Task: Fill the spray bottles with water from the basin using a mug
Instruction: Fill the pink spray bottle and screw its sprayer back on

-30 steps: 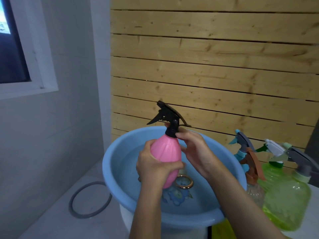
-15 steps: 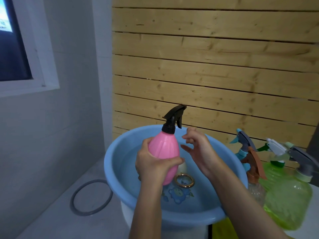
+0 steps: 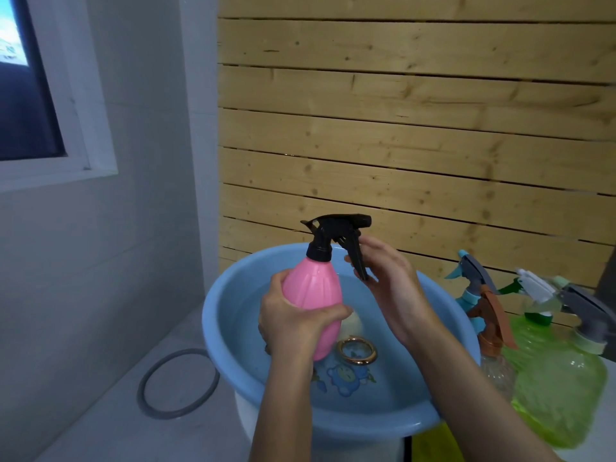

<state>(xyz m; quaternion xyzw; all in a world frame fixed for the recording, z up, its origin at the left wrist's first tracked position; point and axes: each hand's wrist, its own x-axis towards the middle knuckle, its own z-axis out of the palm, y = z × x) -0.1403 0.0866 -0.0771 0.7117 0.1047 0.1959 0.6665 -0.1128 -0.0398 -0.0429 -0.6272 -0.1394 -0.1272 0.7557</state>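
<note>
My left hand (image 3: 293,320) grips the body of a pink spray bottle (image 3: 313,291) and holds it upright over the blue basin (image 3: 443,318), which has water in it. The bottle's black trigger head (image 3: 340,231) points right, its lever hanging down. My right hand (image 3: 390,281) sits just right of that lever with fingers loosely curved, fingertips touching or almost touching it. A mug with a gold rim (image 3: 356,351) lies sunk in the basin water under my hands.
Several more spray bottles stand right of the basin: a blue-headed one (image 3: 466,271), a clear one with a brown head (image 3: 493,338) and large green ones (image 3: 560,381). A wooden slat wall (image 3: 416,145) runs behind. A grey ring (image 3: 176,383) lies on the white counter at left.
The black trigger head has turned round on the pink bottle, from pointing left to pointing right. My right hand let go of the neck and now sits by the lever.
</note>
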